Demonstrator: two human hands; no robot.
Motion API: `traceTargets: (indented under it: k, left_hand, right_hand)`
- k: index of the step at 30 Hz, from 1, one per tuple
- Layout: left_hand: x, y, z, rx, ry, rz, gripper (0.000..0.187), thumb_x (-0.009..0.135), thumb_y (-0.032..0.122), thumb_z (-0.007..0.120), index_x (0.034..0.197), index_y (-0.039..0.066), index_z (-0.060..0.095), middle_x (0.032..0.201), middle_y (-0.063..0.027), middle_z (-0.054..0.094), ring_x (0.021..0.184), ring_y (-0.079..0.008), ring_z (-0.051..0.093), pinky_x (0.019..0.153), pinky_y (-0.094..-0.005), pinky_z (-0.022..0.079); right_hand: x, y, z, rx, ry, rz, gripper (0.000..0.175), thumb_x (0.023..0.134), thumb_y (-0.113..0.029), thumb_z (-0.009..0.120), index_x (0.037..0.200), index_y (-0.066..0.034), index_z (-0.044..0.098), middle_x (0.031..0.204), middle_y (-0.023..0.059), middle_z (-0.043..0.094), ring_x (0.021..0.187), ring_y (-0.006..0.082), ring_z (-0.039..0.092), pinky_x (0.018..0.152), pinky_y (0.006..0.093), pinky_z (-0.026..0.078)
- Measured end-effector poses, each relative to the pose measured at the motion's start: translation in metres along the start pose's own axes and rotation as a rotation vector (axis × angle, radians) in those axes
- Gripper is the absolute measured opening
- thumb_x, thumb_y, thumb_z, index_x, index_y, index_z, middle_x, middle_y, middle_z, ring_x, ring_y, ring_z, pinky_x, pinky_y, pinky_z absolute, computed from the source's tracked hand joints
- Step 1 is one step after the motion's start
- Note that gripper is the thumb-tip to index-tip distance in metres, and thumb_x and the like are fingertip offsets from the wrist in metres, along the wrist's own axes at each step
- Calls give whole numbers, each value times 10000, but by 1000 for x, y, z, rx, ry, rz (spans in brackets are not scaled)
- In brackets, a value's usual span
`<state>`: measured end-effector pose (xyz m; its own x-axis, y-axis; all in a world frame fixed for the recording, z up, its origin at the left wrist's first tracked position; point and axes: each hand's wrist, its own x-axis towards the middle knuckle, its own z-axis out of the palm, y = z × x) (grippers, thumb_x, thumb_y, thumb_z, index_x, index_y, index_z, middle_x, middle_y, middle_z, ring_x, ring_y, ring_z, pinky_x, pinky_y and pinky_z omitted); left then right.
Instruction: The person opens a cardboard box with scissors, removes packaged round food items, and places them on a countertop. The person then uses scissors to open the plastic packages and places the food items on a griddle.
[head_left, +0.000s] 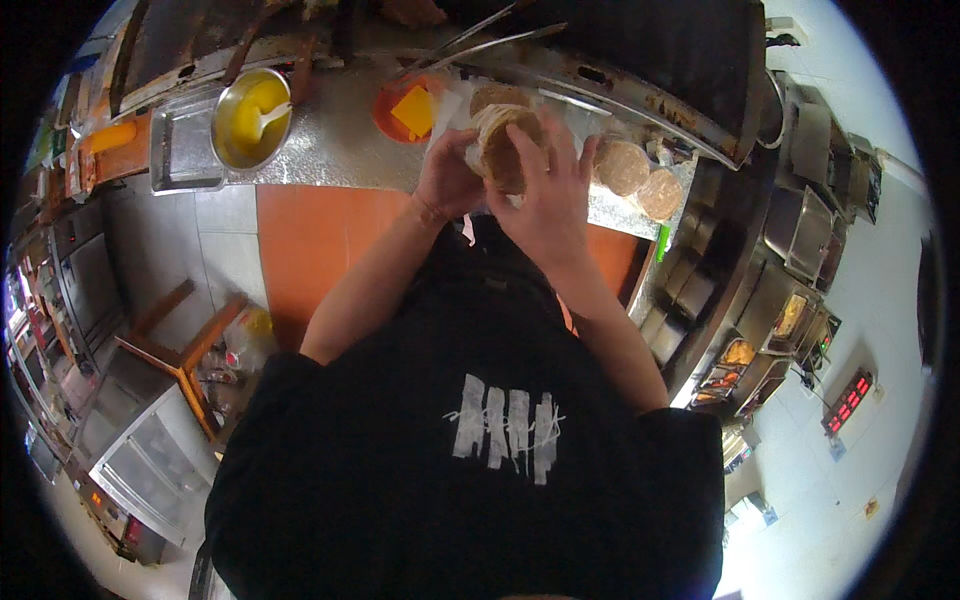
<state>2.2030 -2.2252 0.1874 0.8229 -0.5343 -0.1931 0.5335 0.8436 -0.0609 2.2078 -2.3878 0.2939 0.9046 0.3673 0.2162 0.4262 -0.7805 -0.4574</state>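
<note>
My left hand (448, 174) is wrapped around the left side of a stack of round brown patties (501, 154), with pale sheets between the layers. The stack is tilted, so one flat brown face turns toward me. My right hand (546, 199) has its thumb and index finger on that face and edge, its other fingers spread to the right. Behind the stack, another brown round (499, 97) is partly hidden. Two more patty stacks (621, 166) (660, 193) lie on the counter to the right. Left of my hands sits an orange bowl (386, 112) holding yellow square slices (414, 112).
A flat griddle (645, 60) spans the back, with long metal tongs (499, 45) over its edge. Farther left, a steel bowl of yellow liquid (251, 120) with a white utensil stands by a metal tray (184, 142). Metal pans (799, 232) line the right side.
</note>
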Motion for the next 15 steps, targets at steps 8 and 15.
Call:
traceTargets:
  k: [8,15]
  left_hand:
    - [0,-4,68,288,-26,291,543,1001,134,571,1523,129,424,1460,-98,553,1343,-272,561,1151,-448,463]
    - [-7,-8,91,637,105,603,790,902,-48,681,1550,157,279,1492,-125,474,1365,-267,528,1158,-418,464]
  right_hand:
    - [15,-21,-43,-1,294,-173,313,822,-178,845,1073,-104,674,1107,108,634,1069,367,634,956,551,491]
    - [29,-37,-59,31,280,-170,201,809,-64,819,911,-69,646,889,88,647,775,306,674,666,435,543]
